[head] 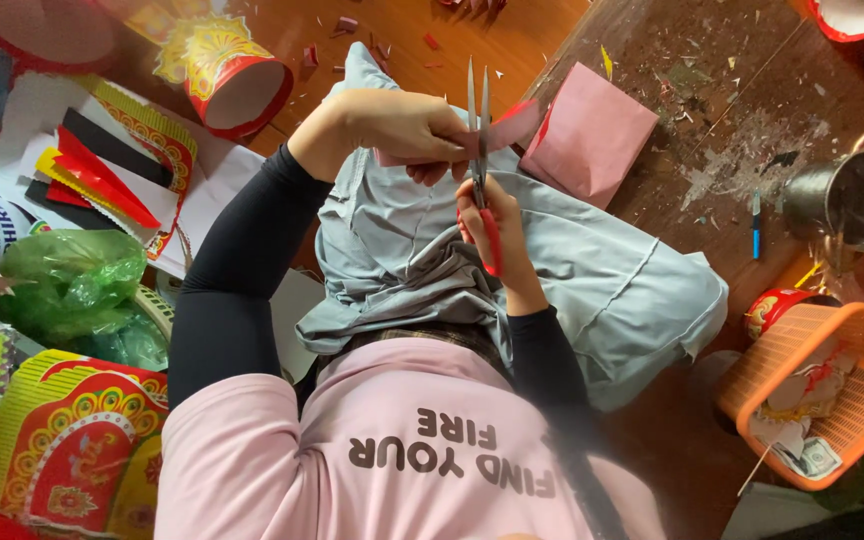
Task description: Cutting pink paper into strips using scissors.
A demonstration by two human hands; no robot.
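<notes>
Over the grey cloth (pixel 592 280) on the lap: two hands cutting pink paper with scissors.

Largest item was the grey cloth, spread across the lap beside a dark worktop (pixel 732 110) littered with paper scraps. Next, a folded pink paper packet (pixel 592 135) lay at the cloth's edge. An orange basket (pixel 852 390) and a metal pot (pixel 852 200) stood further right. Left hand (pixel 402 125) pinched a small pink paper piece (pixel 510 125); right hand (pixel 492 235) was closed around the red handles of the scissors (pixel 479 130), blades upright against the paper.
</notes>
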